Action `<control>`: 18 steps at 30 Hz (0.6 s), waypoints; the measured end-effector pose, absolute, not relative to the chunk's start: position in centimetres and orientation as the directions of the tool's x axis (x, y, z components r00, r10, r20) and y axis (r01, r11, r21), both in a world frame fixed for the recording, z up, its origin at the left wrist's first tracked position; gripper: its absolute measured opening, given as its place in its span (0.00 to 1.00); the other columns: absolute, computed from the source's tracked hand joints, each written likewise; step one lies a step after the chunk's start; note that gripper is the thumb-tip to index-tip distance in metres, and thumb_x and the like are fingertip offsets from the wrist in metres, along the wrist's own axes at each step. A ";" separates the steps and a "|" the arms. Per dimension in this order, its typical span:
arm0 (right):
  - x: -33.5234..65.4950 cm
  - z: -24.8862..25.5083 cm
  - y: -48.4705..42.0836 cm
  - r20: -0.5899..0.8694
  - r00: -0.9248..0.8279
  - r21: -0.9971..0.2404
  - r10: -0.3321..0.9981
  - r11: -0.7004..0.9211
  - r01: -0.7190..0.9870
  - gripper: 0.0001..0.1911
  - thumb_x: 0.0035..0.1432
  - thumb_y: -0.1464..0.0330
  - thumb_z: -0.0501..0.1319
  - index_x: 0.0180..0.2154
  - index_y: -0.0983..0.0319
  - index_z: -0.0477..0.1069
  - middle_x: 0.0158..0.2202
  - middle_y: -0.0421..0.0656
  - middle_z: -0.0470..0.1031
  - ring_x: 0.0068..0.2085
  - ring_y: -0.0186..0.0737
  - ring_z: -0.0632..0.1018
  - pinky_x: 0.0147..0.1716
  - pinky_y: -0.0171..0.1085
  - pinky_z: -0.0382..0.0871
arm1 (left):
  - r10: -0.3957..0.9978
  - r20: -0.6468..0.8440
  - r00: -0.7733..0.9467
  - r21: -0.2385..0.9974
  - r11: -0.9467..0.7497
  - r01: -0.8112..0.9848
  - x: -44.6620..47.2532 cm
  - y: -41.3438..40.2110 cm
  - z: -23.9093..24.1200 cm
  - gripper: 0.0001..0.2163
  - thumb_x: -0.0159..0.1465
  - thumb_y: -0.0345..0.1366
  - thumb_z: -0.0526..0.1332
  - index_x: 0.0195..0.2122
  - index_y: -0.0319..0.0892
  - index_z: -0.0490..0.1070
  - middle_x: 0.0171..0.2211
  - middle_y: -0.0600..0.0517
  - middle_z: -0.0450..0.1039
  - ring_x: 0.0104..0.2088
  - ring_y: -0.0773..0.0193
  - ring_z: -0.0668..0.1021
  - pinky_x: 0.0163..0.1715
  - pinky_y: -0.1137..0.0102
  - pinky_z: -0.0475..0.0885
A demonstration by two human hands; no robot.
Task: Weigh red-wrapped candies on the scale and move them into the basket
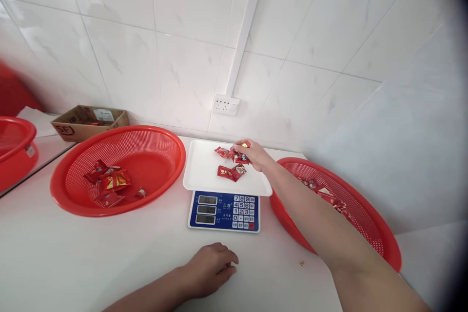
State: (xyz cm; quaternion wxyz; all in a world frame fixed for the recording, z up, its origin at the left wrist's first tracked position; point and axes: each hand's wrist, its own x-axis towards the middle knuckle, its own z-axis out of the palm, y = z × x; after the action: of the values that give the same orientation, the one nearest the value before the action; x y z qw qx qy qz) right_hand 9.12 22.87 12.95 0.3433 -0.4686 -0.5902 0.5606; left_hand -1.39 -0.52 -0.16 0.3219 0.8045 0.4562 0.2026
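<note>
My right hand (255,155) reaches over the white tray (199,175) of a digital scale (226,210). Its fingers are closed around several red-wrapped candies (240,156); how many are in the grip is partly hidden. Beside them on the tray lie a red candy packet (222,152) and a few more wrapped candies (231,172) nearer the front edge. In front of the scale, my left hand (212,270) rests on the white table, fingers loosely bent, thumb and forefinger apart, holding nothing. The scale's display digits are too faint to read surely.
At left stands a red basket (175,156) with several red packets. Another red basket (393,258) with wrapped candies sits right, under my forearm. A cardboard box (84,129) and a further red basket (18,165) are far left. A wall socket (225,105) is behind the scale.
</note>
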 end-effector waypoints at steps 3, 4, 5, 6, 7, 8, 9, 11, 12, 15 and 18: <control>9.4 13.0 22.8 -0.168 -0.293 -0.977 0.941 -0.119 0.179 0.08 0.49 0.70 0.64 0.32 0.60 0.66 0.25 0.36 0.71 0.25 0.30 0.72 0.22 0.30 0.70 | 0.863 0.034 0.505 0.711 -0.376 0.595 -1.4 -0.5 -0.2 0.11 0.62 0.35 0.53 0.43 0.45 0.72 0.36 0.49 0.75 0.38 0.61 0.75 0.38 0.69 0.70; 9.6 13.0 22.8 -0.184 -0.285 -0.974 0.941 -0.136 0.182 0.08 0.50 0.71 0.63 0.33 0.60 0.66 0.25 0.36 0.71 0.25 0.30 0.72 0.22 0.30 0.70 | 0.862 0.034 0.505 0.715 -0.374 0.591 -1.4 -0.4 -0.2 0.11 0.62 0.35 0.53 0.43 0.44 0.72 0.36 0.49 0.75 0.38 0.61 0.75 0.38 0.69 0.70; 9.7 13.0 22.8 -0.199 -0.278 -0.971 0.940 -0.151 0.185 0.09 0.50 0.72 0.63 0.34 0.60 0.66 0.25 0.36 0.71 0.25 0.30 0.72 0.22 0.30 0.70 | 0.862 0.035 0.506 0.718 -0.374 0.588 -1.4 -0.4 -0.2 0.11 0.62 0.35 0.53 0.43 0.44 0.72 0.36 0.49 0.75 0.37 0.61 0.75 0.38 0.69 0.70; 9.9 13.1 22.7 -0.213 -0.270 -0.968 0.939 -0.165 0.188 0.11 0.49 0.74 0.62 0.36 0.60 0.65 0.25 0.37 0.71 0.26 0.31 0.73 0.22 0.30 0.70 | 0.861 0.037 0.507 0.719 -0.375 0.585 -1.4 -0.4 -0.2 0.11 0.62 0.35 0.53 0.43 0.44 0.72 0.36 0.49 0.75 0.37 0.60 0.75 0.38 0.69 0.70; 10.1 13.1 22.7 -0.225 -0.262 -0.965 0.938 -0.178 0.192 0.13 0.48 0.76 0.62 0.37 0.59 0.64 0.25 0.37 0.71 0.27 0.32 0.74 0.22 0.31 0.71 | 0.861 0.037 0.508 0.718 -0.376 0.585 -1.4 -0.4 -0.2 0.11 0.62 0.35 0.53 0.43 0.44 0.71 0.36 0.49 0.75 0.37 0.60 0.75 0.38 0.69 0.70; 10.2 13.1 22.7 -0.235 -0.254 -0.962 0.938 -0.188 0.197 0.15 0.47 0.77 0.61 0.38 0.59 0.63 0.25 0.37 0.72 0.28 0.34 0.75 0.22 0.32 0.72 | 0.860 0.036 0.510 0.717 -0.377 0.586 -1.4 -0.4 -0.2 0.11 0.62 0.35 0.53 0.43 0.44 0.71 0.36 0.49 0.75 0.37 0.60 0.75 0.38 0.69 0.70; 10.4 13.1 22.6 -0.243 -0.248 -0.959 0.938 -0.195 0.204 0.16 0.46 0.79 0.61 0.38 0.60 0.63 0.25 0.37 0.71 0.28 0.35 0.76 0.22 0.32 0.72 | 0.858 0.034 0.512 0.714 -0.379 0.588 -1.4 -0.4 -0.2 0.11 0.62 0.34 0.53 0.43 0.44 0.71 0.36 0.49 0.75 0.37 0.60 0.75 0.38 0.69 0.70; 10.6 13.2 22.6 -0.252 -0.246 -0.954 0.936 -0.198 0.225 0.15 0.45 0.80 0.60 0.36 0.61 0.64 0.23 0.38 0.71 0.27 0.36 0.76 0.21 0.33 0.72 | 0.857 0.027 0.515 0.710 -0.379 0.593 -1.4 -0.5 -0.1 0.11 0.62 0.34 0.53 0.43 0.44 0.71 0.36 0.49 0.75 0.37 0.60 0.75 0.38 0.69 0.70; 10.7 13.2 22.5 -0.251 -0.252 -0.952 0.934 -0.192 0.237 0.13 0.45 0.80 0.60 0.35 0.62 0.65 0.22 0.38 0.71 0.26 0.36 0.76 0.21 0.33 0.71 | 0.857 0.026 0.515 0.710 -0.379 0.594 -1.4 -0.5 -0.1 0.11 0.63 0.34 0.53 0.43 0.44 0.71 0.36 0.49 0.75 0.37 0.60 0.75 0.38 0.69 0.70; 11.0 13.3 22.4 -0.236 -0.280 -0.948 0.931 -0.157 0.277 0.09 0.46 0.78 0.60 0.32 0.63 0.67 0.19 0.38 0.71 0.21 0.34 0.74 0.20 0.32 0.70 | 0.858 0.039 0.512 0.711 -0.383 0.589 -1.5 -0.5 -0.3 0.11 0.63 0.35 0.52 0.43 0.44 0.71 0.36 0.49 0.75 0.38 0.61 0.75 0.38 0.69 0.70; 11.0 13.4 22.1 -0.216 -0.294 -0.943 0.931 -0.121 0.311 0.09 0.45 0.78 0.62 0.32 0.62 0.69 0.19 0.37 0.71 0.18 0.32 0.71 0.18 0.33 0.68 | 0.858 0.047 0.512 0.712 -0.388 0.585 -1.5 -0.5 -0.5 0.11 0.63 0.35 0.53 0.43 0.45 0.71 0.36 0.50 0.75 0.38 0.61 0.75 0.38 0.69 0.70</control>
State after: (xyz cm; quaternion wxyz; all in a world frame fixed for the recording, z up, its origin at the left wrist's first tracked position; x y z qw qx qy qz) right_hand 11.03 22.13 13.35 0.2876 -0.5198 -0.5974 0.5387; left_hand -1.54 -0.45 -0.52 0.3254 0.8063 0.4473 0.2096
